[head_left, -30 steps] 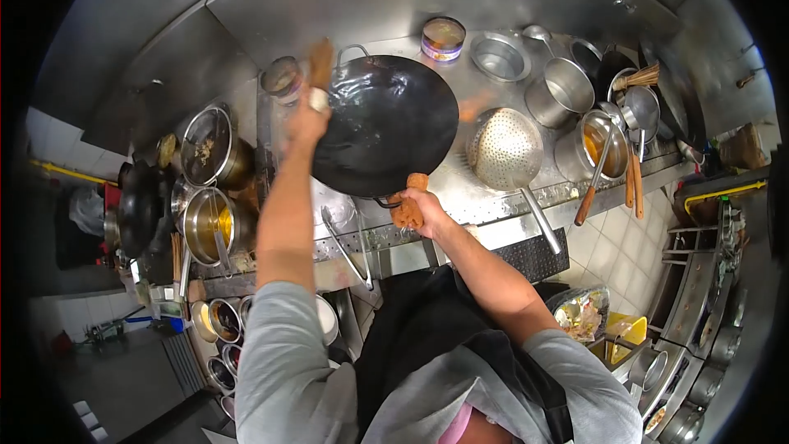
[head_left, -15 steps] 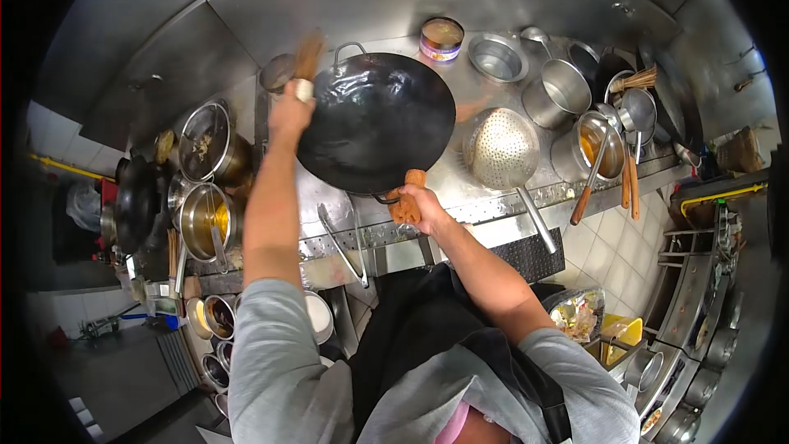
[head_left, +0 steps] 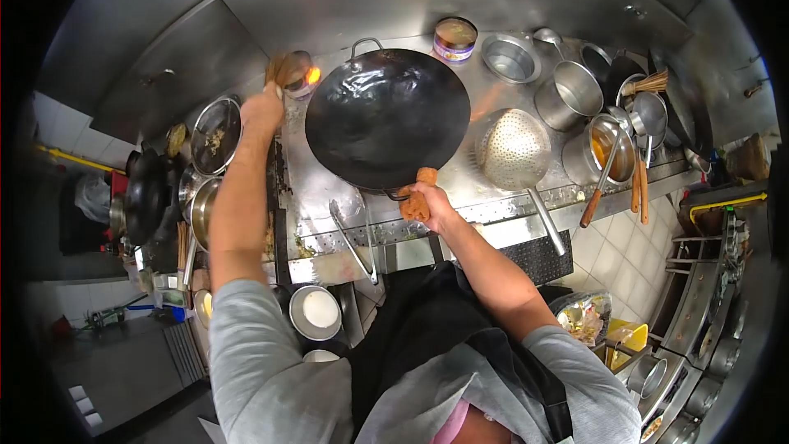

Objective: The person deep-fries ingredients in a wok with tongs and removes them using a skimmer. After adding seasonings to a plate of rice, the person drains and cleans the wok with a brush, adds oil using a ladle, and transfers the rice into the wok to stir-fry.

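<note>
A large black wok [head_left: 386,123] sits on the steel stove top in front of me. My right hand [head_left: 432,204] is closed around an orange-brown cloth [head_left: 415,207] at the wok's near loop handle. Off the wok's left side, my left hand [head_left: 261,113] grips a bamboo wok brush [head_left: 277,71], slightly blurred. The brush bristles point away from me, beside a round tin [head_left: 300,82] with a bright orange glow at its right side. Metal tongs [head_left: 355,245] lie below the wok, nearest to my right hand.
Right of the wok rests a perforated strainer [head_left: 515,148] with a long handle. A labelled tin [head_left: 454,41], a steel bowl [head_left: 510,58] and a deep pot [head_left: 569,95] stand behind. More pots and ladles crowd the right. A steel pan [head_left: 215,136] is at left.
My left hand and the brush have moved left, away from the wok's rim. An orange glow now shows at the tin. My right hand keeps its hold on the cloth. The view has shifted slightly.
</note>
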